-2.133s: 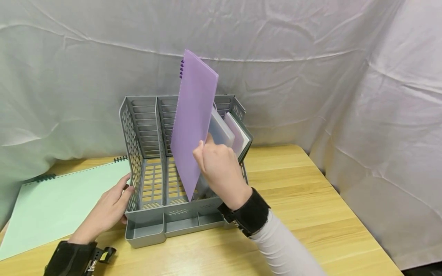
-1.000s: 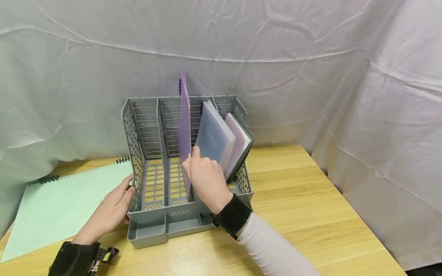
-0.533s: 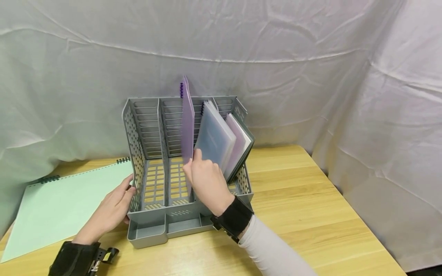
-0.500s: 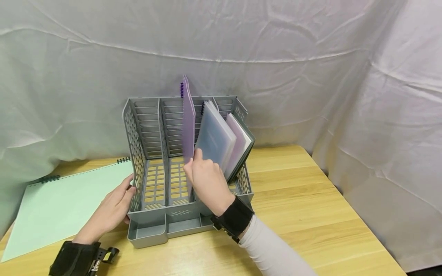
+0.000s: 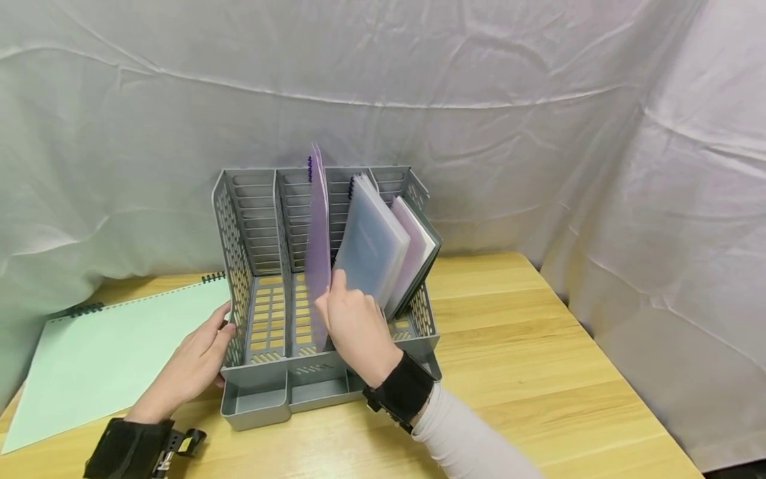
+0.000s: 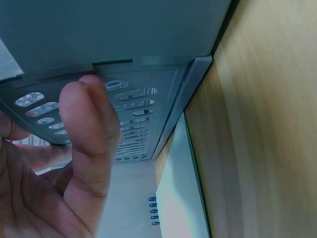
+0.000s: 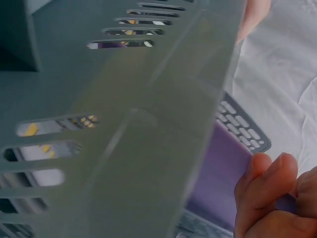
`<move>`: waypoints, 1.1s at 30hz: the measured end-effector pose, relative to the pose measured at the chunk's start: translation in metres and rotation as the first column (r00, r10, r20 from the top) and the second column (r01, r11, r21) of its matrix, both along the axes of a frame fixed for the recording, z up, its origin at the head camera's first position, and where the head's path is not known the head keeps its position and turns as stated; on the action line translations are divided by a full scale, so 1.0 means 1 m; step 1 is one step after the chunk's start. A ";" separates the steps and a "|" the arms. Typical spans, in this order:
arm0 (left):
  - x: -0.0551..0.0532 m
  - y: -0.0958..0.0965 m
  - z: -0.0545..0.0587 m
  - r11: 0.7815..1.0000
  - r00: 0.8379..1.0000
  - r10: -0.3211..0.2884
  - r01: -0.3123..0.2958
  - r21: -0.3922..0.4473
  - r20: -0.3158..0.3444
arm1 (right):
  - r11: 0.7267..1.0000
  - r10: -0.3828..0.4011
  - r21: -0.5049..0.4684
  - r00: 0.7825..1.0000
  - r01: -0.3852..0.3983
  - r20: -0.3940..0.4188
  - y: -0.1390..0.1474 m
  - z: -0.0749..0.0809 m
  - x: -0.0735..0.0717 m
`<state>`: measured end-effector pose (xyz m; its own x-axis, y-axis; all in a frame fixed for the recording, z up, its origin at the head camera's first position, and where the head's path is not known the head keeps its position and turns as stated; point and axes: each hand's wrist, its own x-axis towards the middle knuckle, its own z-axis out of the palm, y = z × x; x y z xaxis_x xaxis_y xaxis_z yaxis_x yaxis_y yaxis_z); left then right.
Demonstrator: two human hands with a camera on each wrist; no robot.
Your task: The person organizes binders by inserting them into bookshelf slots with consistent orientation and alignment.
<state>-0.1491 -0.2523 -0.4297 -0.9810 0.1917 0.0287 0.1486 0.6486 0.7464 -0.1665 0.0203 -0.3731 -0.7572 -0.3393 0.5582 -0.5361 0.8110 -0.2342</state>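
Note:
A grey desk file rack (image 5: pixel 256 411) with upright dividers stands on the wooden table. My left hand (image 5: pixel 194 359) grips the front edge of its left side wall; in the left wrist view, fingers (image 6: pixel 86 134) press on the slotted wall. My right hand (image 5: pixel 359 329) pinches the near edge of a purple spiral notebook (image 5: pixel 320 233), which stands upright inside the rack's middle compartment, its top above the back wall. In the right wrist view the purple notebook (image 7: pixel 220 171) partly hides behind the rack's front. The right fingertips' far side is hidden.
A clear-covered spiral notebook (image 5: pixel 372 243) leans right in the rack, beside a lilac one (image 5: pixel 413 259) and a dark green cover (image 5: pixel 432 256). Light green spiral notebooks (image 5: pixel 122 362) lie on the table (image 5: pixel 509 346) at left. A pale curtain (image 5: pixel 479 133) hangs behind.
The purple notebook has come down from above the rack, turned edge-on and sunk lower into the middle compartment, with my right hand following. My left hand has stayed on the side wall.

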 end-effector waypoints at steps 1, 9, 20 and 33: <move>0.000 0.000 0.000 1.000 1.000 -0.001 0.001 -0.005 0.000 | 1.000 -0.008 0.001 1.000 0.008 0.001 0.000 -0.002 0.000; -0.002 -0.002 0.001 1.000 1.000 -0.002 0.002 -0.008 0.008 | 1.000 -0.001 -0.006 0.996 0.001 0.093 0.002 -0.007 0.002; -0.001 0.000 -0.001 1.000 1.000 -0.002 0.002 0.004 0.002 | 0.980 0.105 -0.194 0.944 -0.045 0.312 0.009 0.001 -0.001; -0.001 -0.002 0.000 1.000 1.000 0.004 -0.004 0.004 0.013 | 0.997 0.051 -0.069 0.918 -0.026 0.394 0.017 0.013 -0.008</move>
